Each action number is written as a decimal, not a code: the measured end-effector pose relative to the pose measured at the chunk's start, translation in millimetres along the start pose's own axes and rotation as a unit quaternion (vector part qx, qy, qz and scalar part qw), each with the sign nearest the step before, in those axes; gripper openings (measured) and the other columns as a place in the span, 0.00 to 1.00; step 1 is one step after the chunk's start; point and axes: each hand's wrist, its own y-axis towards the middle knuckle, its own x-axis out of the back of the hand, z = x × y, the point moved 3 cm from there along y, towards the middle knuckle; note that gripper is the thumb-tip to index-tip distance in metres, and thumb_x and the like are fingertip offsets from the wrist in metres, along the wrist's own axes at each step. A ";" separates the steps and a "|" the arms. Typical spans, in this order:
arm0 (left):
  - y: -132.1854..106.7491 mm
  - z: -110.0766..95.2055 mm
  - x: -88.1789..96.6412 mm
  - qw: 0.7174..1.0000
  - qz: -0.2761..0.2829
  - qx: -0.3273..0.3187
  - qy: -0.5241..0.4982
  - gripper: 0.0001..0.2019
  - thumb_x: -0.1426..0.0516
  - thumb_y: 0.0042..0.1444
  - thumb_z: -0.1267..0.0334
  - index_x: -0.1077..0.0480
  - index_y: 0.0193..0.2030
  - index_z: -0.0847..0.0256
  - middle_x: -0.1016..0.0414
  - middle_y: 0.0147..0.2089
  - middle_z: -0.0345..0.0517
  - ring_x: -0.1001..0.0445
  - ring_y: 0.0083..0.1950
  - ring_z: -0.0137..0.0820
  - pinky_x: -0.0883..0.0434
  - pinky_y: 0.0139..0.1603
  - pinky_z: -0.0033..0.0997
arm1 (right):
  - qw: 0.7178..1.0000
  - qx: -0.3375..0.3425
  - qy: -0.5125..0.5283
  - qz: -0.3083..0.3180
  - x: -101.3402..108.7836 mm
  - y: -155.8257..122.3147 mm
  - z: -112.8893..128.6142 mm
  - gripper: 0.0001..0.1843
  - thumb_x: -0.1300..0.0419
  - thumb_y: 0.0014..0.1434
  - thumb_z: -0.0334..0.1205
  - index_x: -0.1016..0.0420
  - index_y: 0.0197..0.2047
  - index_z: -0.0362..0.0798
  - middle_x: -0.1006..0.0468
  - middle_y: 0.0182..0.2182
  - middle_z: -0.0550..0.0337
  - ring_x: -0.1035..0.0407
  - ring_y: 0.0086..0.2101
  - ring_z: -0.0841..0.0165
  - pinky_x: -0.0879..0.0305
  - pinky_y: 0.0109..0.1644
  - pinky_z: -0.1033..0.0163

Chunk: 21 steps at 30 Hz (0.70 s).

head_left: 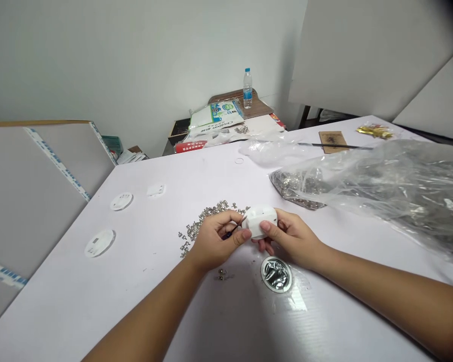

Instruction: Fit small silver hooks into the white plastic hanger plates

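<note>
In front of me a white rounded plastic casing is held up off the table between both hands. My right hand grips its right side, thumb on the near face and fingers curled beneath. At its left edge my left hand is closed, thumb and forefinger against the casing. A thin dark tool sticks out between those fingers; its exact kind cannot be made out. Behind the left hand lies a heap of small metal clips. Nearer to me are a few loose clips and a round dark disc with a silver rim.
Two white round covers and a small white square piece lie at left. A large clear plastic bag of metal parts spreads over the right side. Farther back stand a water bottle and packages. A cardboard piece lies behind the bag.
</note>
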 end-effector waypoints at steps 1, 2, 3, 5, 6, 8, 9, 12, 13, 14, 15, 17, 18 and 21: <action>-0.6 -0.2 0.6 1.000 -0.008 -0.015 0.011 0.07 0.38 0.55 0.62 0.28 0.35 0.64 0.33 0.23 0.38 0.41 0.22 0.21 0.41 0.23 0.23 | 1.000 0.000 0.001 0.001 -0.5 -0.4 -0.2 0.14 0.43 0.65 0.50 0.32 0.38 0.47 0.25 0.25 0.60 0.33 0.21 0.72 0.37 0.25 0.65; -1.1 -0.2 0.8 0.999 -0.014 -0.025 0.019 0.07 0.37 0.54 0.63 0.28 0.35 0.64 0.34 0.22 0.37 0.41 0.21 0.20 0.41 0.23 0.23 | 1.000 0.000 0.000 0.001 -0.7 -0.8 -0.2 0.14 0.43 0.65 0.50 0.32 0.38 0.47 0.25 0.24 0.60 0.33 0.21 0.72 0.37 0.25 0.65; -1.5 -0.3 0.8 0.999 -0.018 -0.033 0.026 0.07 0.37 0.53 0.63 0.28 0.34 0.64 0.34 0.22 0.36 0.41 0.21 0.20 0.42 0.22 0.23 | 1.000 0.000 -0.003 -0.002 -0.8 -1.2 0.1 0.14 0.42 0.64 0.50 0.32 0.38 0.47 0.25 0.24 0.60 0.33 0.21 0.71 0.37 0.25 0.65; -1.8 -0.6 0.6 0.998 -0.029 -0.039 0.044 0.07 0.36 0.52 0.64 0.29 0.33 0.64 0.35 0.21 0.36 0.41 0.21 0.20 0.41 0.22 0.22 | 1.000 0.000 -0.018 -0.010 -0.6 -1.9 1.1 0.14 0.42 0.64 0.51 0.32 0.38 0.47 0.25 0.25 0.60 0.32 0.22 0.71 0.36 0.25 0.65; -1.7 -0.7 0.2 0.997 -0.033 -0.039 0.053 0.06 0.37 0.52 0.65 0.30 0.32 0.64 0.35 0.22 0.36 0.41 0.21 0.20 0.41 0.22 0.22 | 0.999 -0.002 -0.031 -0.014 -0.4 -2.2 1.7 0.14 0.42 0.64 0.51 0.32 0.38 0.48 0.25 0.25 0.61 0.32 0.22 0.70 0.36 0.26 0.65; -1.1 -0.9 -0.5 0.996 -0.038 -0.033 0.068 0.06 0.38 0.52 0.65 0.31 0.32 0.63 0.35 0.22 0.36 0.41 0.21 0.20 0.40 0.22 0.22 | 0.998 -0.004 -0.064 -0.020 0.0 -2.7 2.6 0.14 0.42 0.64 0.50 0.32 0.39 0.48 0.25 0.25 0.61 0.31 0.23 0.70 0.34 0.27 0.65; -0.6 -0.8 -0.7 0.996 -0.041 -0.029 0.078 0.06 0.38 0.53 0.65 0.32 0.32 0.63 0.35 0.23 0.36 0.41 0.21 0.20 0.40 0.22 0.22 | 0.996 -0.005 -0.081 -0.024 0.4 -2.9 2.9 0.14 0.42 0.64 0.50 0.31 0.40 0.47 0.25 0.25 0.61 0.31 0.23 0.70 0.34 0.27 0.65; 0.9 -1.0 -0.4 0.990 -0.054 -0.030 0.126 0.06 0.40 0.52 0.67 0.34 0.32 0.63 0.36 0.25 0.36 0.40 0.22 0.20 0.40 0.22 0.21 | 0.991 -0.002 -0.125 -0.041 1.4 -2.9 2.9 0.14 0.43 0.64 0.50 0.31 0.41 0.47 0.24 0.26 0.60 0.30 0.24 0.70 0.34 0.28 0.65; 1.3 -1.3 -0.2 0.986 -0.058 -0.038 0.149 0.05 0.40 0.52 0.67 0.34 0.32 0.62 0.36 0.26 0.36 0.40 0.23 0.20 0.40 0.23 0.21 | 0.990 -0.001 -0.132 -0.043 1.4 -2.6 2.4 0.14 0.42 0.64 0.50 0.31 0.41 0.47 0.24 0.26 0.60 0.30 0.24 0.70 0.33 0.28 0.65; 1.6 -1.6 -0.1 0.982 -0.060 -0.050 0.172 0.05 0.40 0.52 0.68 0.34 0.32 0.62 0.35 0.27 0.37 0.39 0.24 0.20 0.39 0.24 0.21 | 0.991 -0.001 -0.129 -0.043 1.3 -2.1 1.8 0.14 0.43 0.64 0.51 0.31 0.42 0.47 0.24 0.27 0.60 0.29 0.25 0.69 0.33 0.29 0.64; 1.7 -2.1 -0.2 0.977 -0.059 -0.066 0.194 0.05 0.40 0.51 0.68 0.33 0.33 0.62 0.34 0.28 0.37 0.38 0.25 0.21 0.38 0.25 0.22 | 0.993 -0.003 -0.116 -0.039 1.0 -1.4 1.1 0.14 0.43 0.65 0.51 0.32 0.42 0.47 0.24 0.27 0.60 0.29 0.25 0.69 0.33 0.29 0.64; 1.6 -3.5 -1.0 0.966 -0.052 -0.106 0.230 0.04 0.40 0.52 0.69 0.31 0.35 0.62 0.32 0.29 0.38 0.36 0.28 0.23 0.37 0.29 0.23 | 0.997 -0.005 -0.069 -0.027 0.4 0.2 0.1 0.16 0.46 0.66 0.53 0.33 0.42 0.47 0.24 0.27 0.59 0.29 0.25 0.68 0.32 0.30 0.62; 1.3 -4.4 -1.4 0.961 -0.049 -0.127 0.242 0.04 0.40 0.52 0.68 0.31 0.35 0.62 0.32 0.29 0.39 0.36 0.29 0.24 0.37 0.30 0.24 | 0.999 -0.004 -0.048 -0.023 0.6 0.9 0.1 0.17 0.47 0.66 0.54 0.34 0.41 0.48 0.24 0.27 0.59 0.29 0.25 0.68 0.32 0.30 0.62; 1.2 -6.5 -0.9 0.955 -0.032 -0.151 0.251 0.06 0.39 0.55 0.65 0.28 0.40 0.61 0.31 0.31 0.41 0.36 0.30 0.25 0.37 0.32 0.26 | 0.998 0.007 -0.059 -0.034 5.1 1.9 2.4 0.16 0.47 0.66 0.53 0.34 0.37 0.48 0.25 0.25 0.60 0.30 0.26 0.68 0.33 0.32 0.61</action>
